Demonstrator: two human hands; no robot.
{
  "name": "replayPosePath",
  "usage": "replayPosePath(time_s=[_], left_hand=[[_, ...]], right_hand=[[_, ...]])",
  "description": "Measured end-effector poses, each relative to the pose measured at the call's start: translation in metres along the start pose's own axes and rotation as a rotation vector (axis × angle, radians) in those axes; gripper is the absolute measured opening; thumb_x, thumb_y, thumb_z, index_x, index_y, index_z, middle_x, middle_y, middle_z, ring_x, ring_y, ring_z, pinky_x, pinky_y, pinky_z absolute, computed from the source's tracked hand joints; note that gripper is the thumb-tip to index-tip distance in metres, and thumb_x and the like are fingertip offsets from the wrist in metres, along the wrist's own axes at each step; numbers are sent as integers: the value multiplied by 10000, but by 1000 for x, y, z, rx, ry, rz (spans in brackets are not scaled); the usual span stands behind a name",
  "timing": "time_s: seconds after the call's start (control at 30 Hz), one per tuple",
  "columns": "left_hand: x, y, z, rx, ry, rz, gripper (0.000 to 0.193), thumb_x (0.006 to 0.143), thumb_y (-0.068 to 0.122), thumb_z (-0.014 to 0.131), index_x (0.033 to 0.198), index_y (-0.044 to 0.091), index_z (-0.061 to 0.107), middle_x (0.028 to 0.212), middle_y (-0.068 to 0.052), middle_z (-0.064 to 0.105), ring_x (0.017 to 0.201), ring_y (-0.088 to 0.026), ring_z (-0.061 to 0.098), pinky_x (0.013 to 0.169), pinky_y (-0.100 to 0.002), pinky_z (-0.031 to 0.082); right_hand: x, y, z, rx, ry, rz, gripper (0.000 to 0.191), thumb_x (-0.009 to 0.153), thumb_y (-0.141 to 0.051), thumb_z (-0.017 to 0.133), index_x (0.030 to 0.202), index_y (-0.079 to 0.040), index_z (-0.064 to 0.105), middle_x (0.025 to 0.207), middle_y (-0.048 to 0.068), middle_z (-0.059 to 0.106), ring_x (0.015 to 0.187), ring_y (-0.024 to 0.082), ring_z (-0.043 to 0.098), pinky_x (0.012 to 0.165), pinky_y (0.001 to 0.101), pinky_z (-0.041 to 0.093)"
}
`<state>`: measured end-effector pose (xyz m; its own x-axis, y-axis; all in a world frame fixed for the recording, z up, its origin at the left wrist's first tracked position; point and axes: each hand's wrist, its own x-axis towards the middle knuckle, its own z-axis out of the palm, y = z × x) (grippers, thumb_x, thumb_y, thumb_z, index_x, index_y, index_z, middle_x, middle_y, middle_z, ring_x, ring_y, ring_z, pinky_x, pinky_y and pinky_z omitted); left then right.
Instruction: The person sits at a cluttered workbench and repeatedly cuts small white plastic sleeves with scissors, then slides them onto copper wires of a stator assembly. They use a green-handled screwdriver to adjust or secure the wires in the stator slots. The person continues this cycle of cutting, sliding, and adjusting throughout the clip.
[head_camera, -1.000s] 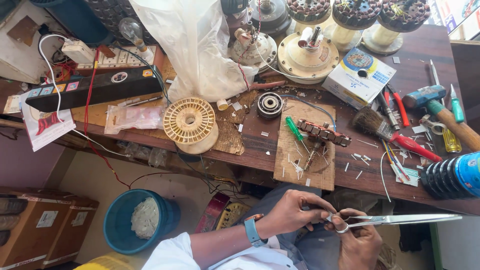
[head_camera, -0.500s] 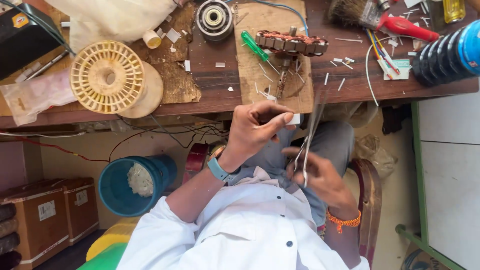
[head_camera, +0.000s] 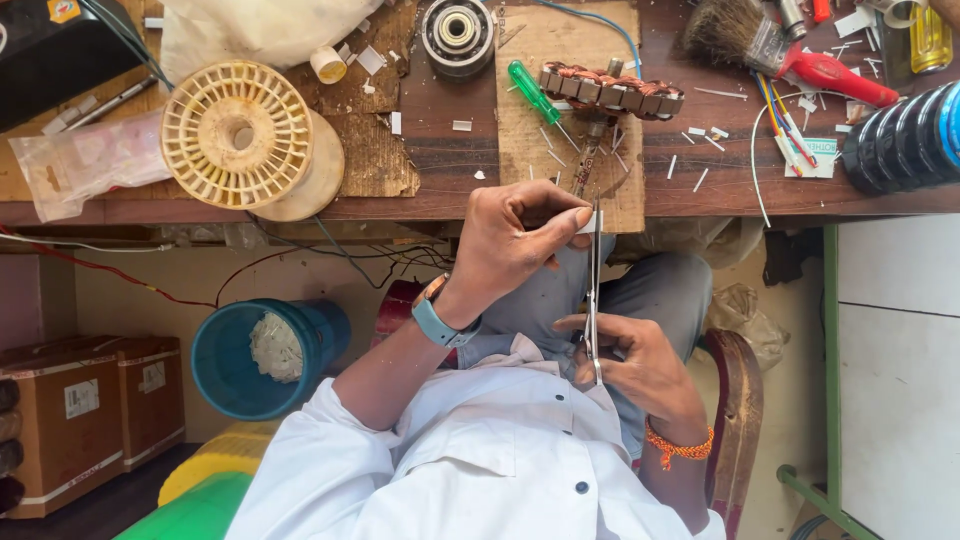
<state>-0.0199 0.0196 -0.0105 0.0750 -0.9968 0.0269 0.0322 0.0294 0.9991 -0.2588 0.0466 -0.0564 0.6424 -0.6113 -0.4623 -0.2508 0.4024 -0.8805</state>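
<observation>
My left hand (head_camera: 515, 245), with a blue watch on the wrist, pinches a small white paper strip (head_camera: 592, 221) between thumb and fingers, just below the workbench edge. My right hand (head_camera: 635, 365), with an orange thread bracelet, holds a pair of long steel scissors (head_camera: 593, 290) with the blades pointing up at the strip. Both hands are over my lap. On the bench above them a copper-wound stator (head_camera: 612, 90) and a green screwdriver (head_camera: 535, 95) lie on a brown board (head_camera: 525, 150).
A cream plastic spool (head_camera: 240, 135), a bearing (head_camera: 458, 30), a red-handled brush (head_camera: 770, 45), a black ribbed part (head_camera: 900, 130) and white paper scraps lie on the wooden bench (head_camera: 440, 160). Below stand a blue bucket (head_camera: 225, 360) and cardboard boxes (head_camera: 90, 410).
The scissors swung from lying sideways to pointing up. My left hand moved to the blade tips with the white strip. The view dropped closer to my lap.
</observation>
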Motion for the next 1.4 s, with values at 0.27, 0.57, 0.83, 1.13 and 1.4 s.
replayPosePath(time_s=[0.27,0.57,0.83,1.13,1.4], left_hand=[[4,-7,-4,-168,5,16,163,1015,116,665,1088,-17,727,945,-92,789,905,-162,796,542,-214,604],[-11,-23,-18,-677,-265,-315,229,1057,220,545,1217,96,436,1138,-176,745,894,-249,783,449,-231,532],[-31,-39,-17,-378,-12,-214,224,944,183,735,1099,49,645,920,-11,684,647,-69,636,491,-179,421],[-30,-19,-17,-272,-34,-98,121,971,103,725,1006,1,671,857,-25,685,666,-75,649,536,-202,462],[-29,-1,-10,56,-113,56,106,976,71,705,989,-32,682,838,-45,716,722,-87,691,628,-224,550]], right_hand=[[-9,13,-5,-68,58,-48,354,825,-62,774,1152,67,737,760,88,738,730,123,717,670,265,584],[-18,-28,-89,-236,641,207,528,870,-120,706,1396,-113,659,1016,51,777,873,130,672,734,381,557],[61,-78,-142,-996,797,-118,509,894,-312,796,1380,-203,690,939,134,783,900,303,763,805,427,582],[52,-61,-20,-377,418,-513,336,831,-121,752,1160,-59,735,993,87,804,896,163,759,797,300,588],[54,-42,19,-131,535,-462,217,845,8,743,1062,27,745,908,107,794,789,144,770,710,268,616]])
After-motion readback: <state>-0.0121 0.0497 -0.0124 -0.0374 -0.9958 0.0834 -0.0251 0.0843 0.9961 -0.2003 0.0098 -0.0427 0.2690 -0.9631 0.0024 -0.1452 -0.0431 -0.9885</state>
